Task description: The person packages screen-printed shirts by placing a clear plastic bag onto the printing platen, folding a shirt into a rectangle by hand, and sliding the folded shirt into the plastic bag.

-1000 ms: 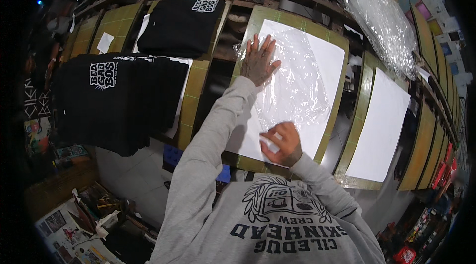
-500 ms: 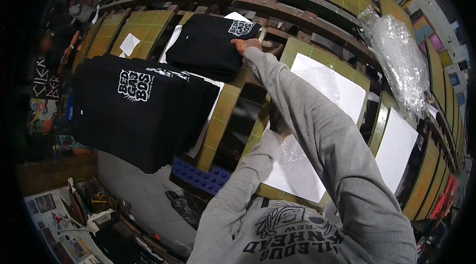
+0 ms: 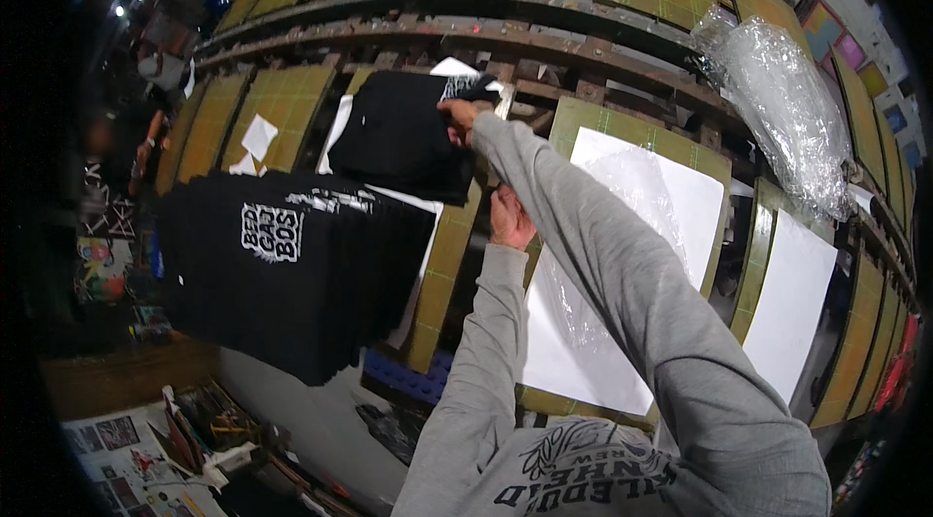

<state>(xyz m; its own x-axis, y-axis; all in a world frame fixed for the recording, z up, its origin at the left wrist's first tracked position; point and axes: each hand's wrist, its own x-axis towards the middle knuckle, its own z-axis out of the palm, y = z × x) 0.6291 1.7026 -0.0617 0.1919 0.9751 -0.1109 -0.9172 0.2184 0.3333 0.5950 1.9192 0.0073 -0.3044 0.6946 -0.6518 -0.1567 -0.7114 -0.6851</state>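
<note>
Black shirt stack [image 3: 398, 138]: in my head view it sits on a board beyond the larger black pile [image 3: 253, 284]. I judge a one-sided tug by the right hand [image 3: 466, 119] could skew lower shirts, and a dropping sleeve could shift the clear plastic bag [image 3: 637, 182]. That hand seems to pinch the stack's right edge, arm stretched diagonally; the left hand [image 3: 510, 220] is near, its finger spread unclear to me.

Glare flecks a clear plastic bundle [image 3: 785, 119]; far to its left, small lights [image 3: 120, 11] pierce deep gloom, while below it boards [image 3: 851, 347] bow near a black rim.
</note>
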